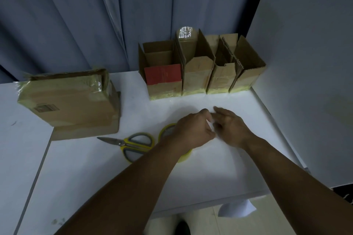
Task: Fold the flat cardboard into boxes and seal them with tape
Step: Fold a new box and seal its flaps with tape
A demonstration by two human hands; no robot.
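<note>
The stack of flat cardboard (70,105) lies well left, nearer the left hand (193,129), whose curled fingers may pinch something, I cannot tell; the right hand (231,128) is slack-fingered.

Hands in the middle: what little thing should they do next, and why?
Probably the left hand should reach left for the top piece of the flat brown cardboard stack: both hands seem empty, and four folded brown cardboard boxes already stand at the back.

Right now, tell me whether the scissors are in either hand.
No, the scissors lie flat on the white table, off to the left of both the left hand and the right hand.
</note>
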